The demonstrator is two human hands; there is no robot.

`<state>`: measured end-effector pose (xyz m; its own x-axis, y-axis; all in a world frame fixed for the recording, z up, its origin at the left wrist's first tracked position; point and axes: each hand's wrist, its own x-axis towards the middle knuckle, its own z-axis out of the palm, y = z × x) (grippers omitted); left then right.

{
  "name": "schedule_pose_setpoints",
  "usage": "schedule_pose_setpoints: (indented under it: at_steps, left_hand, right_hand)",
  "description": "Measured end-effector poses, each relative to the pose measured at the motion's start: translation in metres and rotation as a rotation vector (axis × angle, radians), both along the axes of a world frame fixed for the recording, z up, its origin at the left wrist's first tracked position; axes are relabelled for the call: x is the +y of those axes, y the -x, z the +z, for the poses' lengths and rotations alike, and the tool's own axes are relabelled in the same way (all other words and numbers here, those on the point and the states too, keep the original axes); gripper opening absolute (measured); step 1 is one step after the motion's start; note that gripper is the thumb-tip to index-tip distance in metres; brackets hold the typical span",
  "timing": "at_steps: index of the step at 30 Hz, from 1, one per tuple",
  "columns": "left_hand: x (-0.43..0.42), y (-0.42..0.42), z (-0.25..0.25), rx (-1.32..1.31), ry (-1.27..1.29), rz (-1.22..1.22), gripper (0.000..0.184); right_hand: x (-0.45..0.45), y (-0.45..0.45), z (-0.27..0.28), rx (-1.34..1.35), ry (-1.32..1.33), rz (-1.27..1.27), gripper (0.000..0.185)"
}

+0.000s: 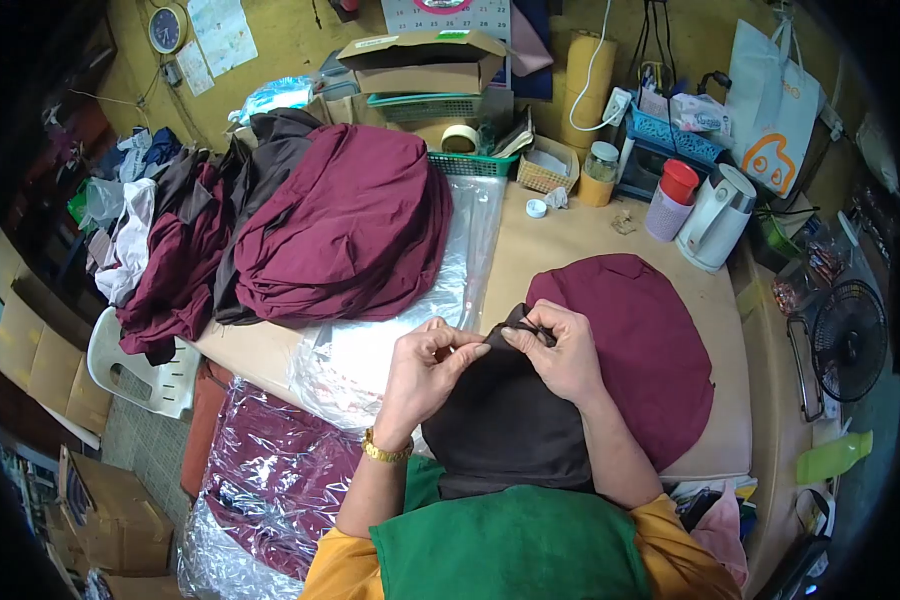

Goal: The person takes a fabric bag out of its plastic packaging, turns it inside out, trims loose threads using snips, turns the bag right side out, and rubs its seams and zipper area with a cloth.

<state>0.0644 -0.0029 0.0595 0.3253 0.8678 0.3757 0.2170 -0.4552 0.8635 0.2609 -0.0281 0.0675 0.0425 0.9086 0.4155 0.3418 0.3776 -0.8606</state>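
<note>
As burgundy fabric (pixel 640 350) lies alongside, left hand (pixel 425 365) and right hand (pixel 564 355) have fingers (pixel 552 318) clamped on the black cloth (pixel 510 425)!

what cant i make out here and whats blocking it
Head view: pinched edge of dark cloth, partly under left hand and right hand.
Head view: the cloth's near end, behind green apron.
Head view: top of wall calendar, cut off by upper edge.
Head view: time on wall clock, too small.

Bright centre, corners black; edges bowed, fisheye-like; glare streaks on plastic wrap (pixel 268 452).
</note>
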Motion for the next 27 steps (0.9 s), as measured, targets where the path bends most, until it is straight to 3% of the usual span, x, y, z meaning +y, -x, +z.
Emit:
schedule_pose_setpoints:
  at_steps: [1,8,11,13,16,19,20,22,27]
  left_hand:
    - [-0.004,-0.001,0.006,-0.004,0.092,0.016,0.012]
    - [-0.007,0.018,0.000,0.081,0.218,0.074,0.017]
    - [-0.008,0.020,-0.002,-0.052,0.211,0.016,0.018]
    - [-0.009,0.015,-0.005,-0.613,0.573,-0.211,0.013]
    - [-0.007,0.013,-0.015,-0.790,0.676,-0.361,0.011]
    - [-0.007,0.012,-0.014,-0.799,0.671,-0.350,0.012]
    - [-0.007,0.012,-0.015,-0.810,0.660,-0.345,0.012]
    - [-0.007,0.011,-0.016,-0.812,0.655,-0.337,0.013]
    - [-0.007,0.010,-0.017,-0.807,0.638,-0.355,0.014]
  right_hand:
    - [-0.001,-0.001,0.001,0.009,0.015,-0.005,0.023]
    - [0.000,-0.001,-0.002,0.030,0.030,0.005,0.024]
    - [0.001,-0.001,-0.003,0.027,0.043,-0.008,0.026]
    - [0.001,0.000,-0.005,0.007,0.028,0.033,0.022]
    - [-0.002,0.011,0.001,-0.123,-0.157,-0.176,0.020]
    - [-0.012,0.017,0.012,-0.253,-0.331,-0.343,0.024]
    - [-0.018,0.018,0.015,-0.253,-0.331,-0.340,0.024]
    - [-0.028,0.019,0.020,-0.510,-0.424,-0.297,0.025]
    - [-0.030,0.027,0.019,-0.595,-0.486,-0.271,0.026]
